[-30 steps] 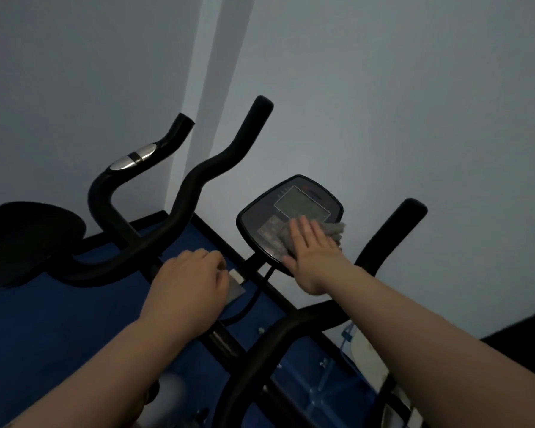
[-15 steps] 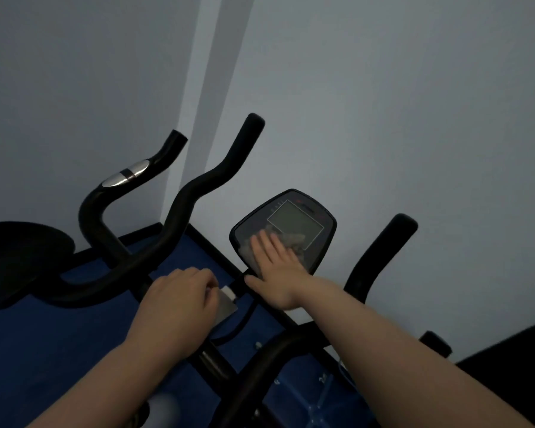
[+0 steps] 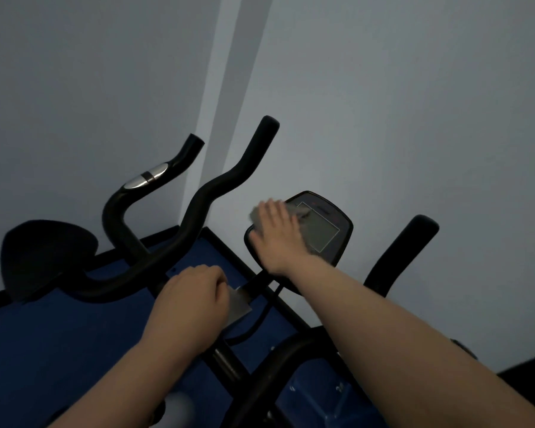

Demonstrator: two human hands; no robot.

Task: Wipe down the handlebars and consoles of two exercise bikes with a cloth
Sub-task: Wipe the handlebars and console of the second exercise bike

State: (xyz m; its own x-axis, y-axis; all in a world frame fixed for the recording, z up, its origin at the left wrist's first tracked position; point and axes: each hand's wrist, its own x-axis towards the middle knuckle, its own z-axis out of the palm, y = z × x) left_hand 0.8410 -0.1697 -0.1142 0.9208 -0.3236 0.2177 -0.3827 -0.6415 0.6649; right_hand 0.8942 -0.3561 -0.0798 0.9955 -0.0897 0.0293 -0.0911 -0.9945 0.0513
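A black exercise-bike console (image 3: 328,233) with a grey screen stands in the middle of the head view. My right hand (image 3: 277,236) lies flat on its left half, fingers straight, pressing a grey cloth (image 3: 255,215) that peeks out past the fingertips. My left hand (image 3: 189,307) is curled round the centre of the black handlebar (image 3: 217,193), beside a silver bracket (image 3: 238,305). The handlebar's right horn (image 3: 405,248) rises past my right forearm. A second black handlebar (image 3: 121,211) with a chrome sensor belongs to the bike at the left.
Pale grey walls meet in a corner right behind the bikes. A black saddle (image 3: 44,254) sits at the left. Blue floor matting (image 3: 59,350) with a black border lies underneath. A black cable (image 3: 257,322) hangs below the console.
My right hand has slid the cloth from the console's lower part up to its upper left edge. My left hand has kept its grip on the bar. The view has shifted slightly.
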